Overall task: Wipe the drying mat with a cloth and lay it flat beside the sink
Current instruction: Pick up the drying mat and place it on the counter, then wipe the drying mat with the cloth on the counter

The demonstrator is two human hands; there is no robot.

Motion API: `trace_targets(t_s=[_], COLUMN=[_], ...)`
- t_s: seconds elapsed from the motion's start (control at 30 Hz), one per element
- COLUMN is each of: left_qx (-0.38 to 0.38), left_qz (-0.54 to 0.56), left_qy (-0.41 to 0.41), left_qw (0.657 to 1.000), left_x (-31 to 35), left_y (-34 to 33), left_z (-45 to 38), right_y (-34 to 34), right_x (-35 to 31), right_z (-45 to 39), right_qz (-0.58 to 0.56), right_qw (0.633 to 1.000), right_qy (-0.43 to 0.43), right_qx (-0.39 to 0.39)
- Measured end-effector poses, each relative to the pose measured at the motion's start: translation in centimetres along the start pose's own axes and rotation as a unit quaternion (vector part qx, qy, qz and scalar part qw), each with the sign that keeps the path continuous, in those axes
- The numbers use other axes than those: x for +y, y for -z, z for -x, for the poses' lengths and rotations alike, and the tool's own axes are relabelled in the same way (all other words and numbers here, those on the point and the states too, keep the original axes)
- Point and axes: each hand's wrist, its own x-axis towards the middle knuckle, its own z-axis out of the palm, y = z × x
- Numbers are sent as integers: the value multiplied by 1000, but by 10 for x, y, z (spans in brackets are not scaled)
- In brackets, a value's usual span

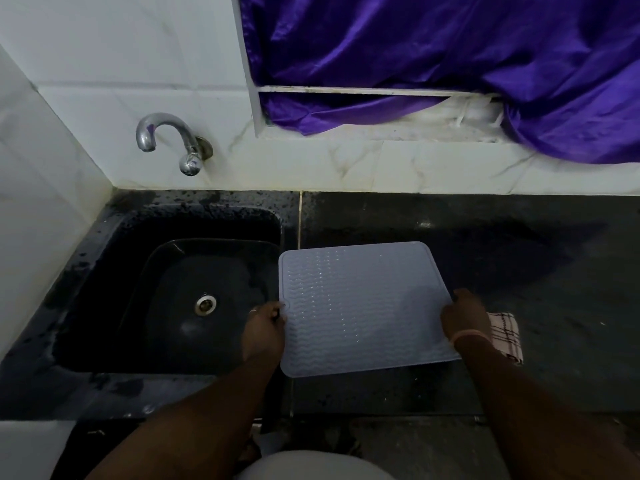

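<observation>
I've got the drying mat (363, 306) in both hands, over the dark stone counter (485, 271) just right of the sink (166, 292); its left edge sits about at the sink's rim, can't tell if the mat lies flat on the stone or is lifted a bit. My left hand (265, 329) pinches the mat's left edge w/ curled fingers, my right hand (462, 317) grips the right edge the same way. Mat is pale grey-blue w/ a wavy ridged pattern and a raised border, rounded corners. The cloth (505, 336), white w/ dark checks, lies on the counter right behind my right wrist, partly hidden by it. Counter is black, speckled and looks wet around the sink, w/ a pale seam line betw sink section and the rest. Sink is black w/ a metal drain (205, 304). A chrome tap (166, 140) sticks out of the white tiled wall (104, 64) above it. Purple satin curtain (433, 46) hangs over the window ledge at top right
</observation>
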Motion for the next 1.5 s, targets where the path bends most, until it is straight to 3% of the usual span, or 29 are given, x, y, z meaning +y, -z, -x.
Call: trace_targets(t_s=[0.07,0.13,0.27,0.4,0.47,0.7,0.83,1.1,1.37,1.5], left_qx=[0,0,2,-10,-16,-8,-2,0,-19,-36], left_qz=[-10,-12,-9,-30,-39,-63,-61,-74,-114,-128], left_qy=[-10,-8,-4,-16,-16,-18,-32,-73,-104,-115], left_qw=[1000,1000,1000,999,999,998,998,995,988,984], left_x=[1,2,2,-6,-9,-7,-2,-2,-15,-31], left_y=[0,1,0,-1,-1,-3,-3,-2,10,23], left_z=[1,2,3,2,1,1,5,9,25,32], right_y=[-3,-4,-2,1,2,-5,9,0,-49,-59], right_x=[13,28,51,58,68,79,64,10,38,33], right_z=[7,10,8,-3,-3,-8,-13,13,25,26], right_qz=[55,81,82,53,23,20,62,-164,57,22], right_qw=[994,989,991,991,986,992,995,980,991,991], right_qy=[19,-26,-105,-78,-110,-129,-73,83,96,98], right_qx=[89,124,19,96,122,5,4,76,79,87])
